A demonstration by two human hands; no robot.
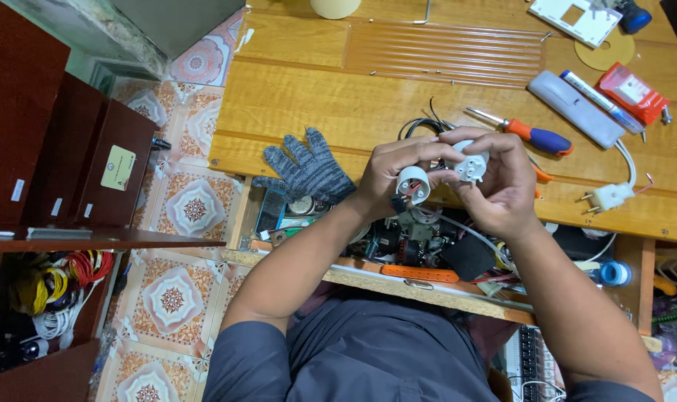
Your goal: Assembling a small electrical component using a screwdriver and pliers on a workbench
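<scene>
My left hand (389, 170) grips a white round plug housing (413, 183) with red and dark wires showing inside it. My right hand (502, 182) holds the matching white plug insert (470, 164) with its prongs, just right of the housing and close against it. Both hands hover over the front edge of a wooden workbench (316, 112). Black cable (420, 125) runs from behind the hands onto the bench.
A grey knit glove (307, 170) lies at the bench edge to the left. A screwdriver with an orange and blue handle (532, 135), a grey flat case (575, 109), a marker, a red packet (633, 91) and a white plug (612, 196) lie to the right. An open drawer of parts (428, 253) is below the hands.
</scene>
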